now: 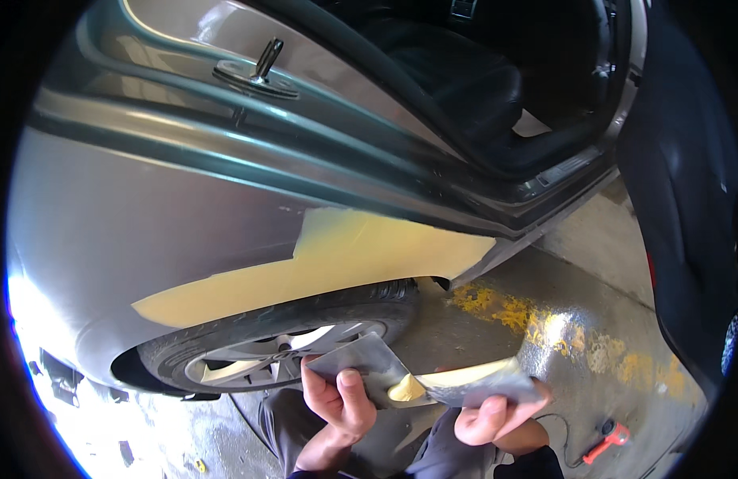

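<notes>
My left hand point(341, 409) grips a grey flat putty spreader point(367, 361), thumb on top. A lump of pale yellow body filler point(406, 389) sits on its right corner. A second thin grey putty spreader point(464, 386) is pinched in my right hand point(500, 419), with yellow filler along its far edge. The spreaders' near corners meet or overlap beside the lump; whether they touch I cannot tell. Ahead of both hands, a wide smooth layer of yellow filler point(385, 249) covers the car's grey rear panel point(193, 215) along the wheel arch.
Just beyond my left hand is the car's wheel point(285, 351). The rear doorway stands open, showing a dark seat point(457, 72), with a metal door striker point(265, 64) at upper left. A dark door point(680, 176) stands at right. A red corded tool point(607, 441) lies on the concrete floor.
</notes>
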The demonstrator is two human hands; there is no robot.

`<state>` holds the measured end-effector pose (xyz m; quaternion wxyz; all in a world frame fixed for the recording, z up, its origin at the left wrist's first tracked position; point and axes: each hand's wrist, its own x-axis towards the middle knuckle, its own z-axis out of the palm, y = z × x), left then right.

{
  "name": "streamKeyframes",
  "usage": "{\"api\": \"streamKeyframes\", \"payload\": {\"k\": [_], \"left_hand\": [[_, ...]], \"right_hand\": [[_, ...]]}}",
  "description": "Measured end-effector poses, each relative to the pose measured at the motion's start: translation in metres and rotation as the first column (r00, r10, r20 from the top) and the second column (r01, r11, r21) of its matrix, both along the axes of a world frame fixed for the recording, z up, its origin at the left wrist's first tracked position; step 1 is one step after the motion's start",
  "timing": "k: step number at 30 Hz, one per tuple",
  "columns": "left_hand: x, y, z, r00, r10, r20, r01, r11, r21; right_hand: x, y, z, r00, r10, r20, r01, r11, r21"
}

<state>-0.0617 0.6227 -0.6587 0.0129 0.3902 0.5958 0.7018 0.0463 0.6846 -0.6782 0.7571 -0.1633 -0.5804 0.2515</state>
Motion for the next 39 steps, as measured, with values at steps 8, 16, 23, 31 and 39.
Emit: {"api": "streamKeyframes", "payload": {"k": [8,16,23,31,39], "left_hand": [[0.017,0.027,0.031,0.967,0.193,-0.167,-0.198,0.98,-0.01],[0.001,0.006,0.006,0.995,0.081,-0.056,-0.075,0.991,0.111],[0.005,-0.012,0.007,0.879,-0.2,0.434,0.137,0.975,0.172],[-0.003,-0.032,0.004,0.86,-0.234,0.454,0.167,0.969,0.183],[-0.013,-0.048,0.001,0.899,-0.224,0.376,0.162,0.968,0.191]], "right_hand": [[0.032,0.026,-0.003,0.811,0.453,0.369,-0.478,0.878,-0.028],[0.06,0.063,0.002,0.838,0.54,-0.08,-0.475,0.649,-0.594],[0.039,0.097,0.052,0.614,0.712,-0.342,-0.667,0.236,-0.706],[0.022,0.087,0.065,0.546,0.737,-0.4,-0.699,0.137,-0.702],[0.006,0.074,0.086,0.558,0.724,-0.406,-0.684,0.125,-0.718]]}}
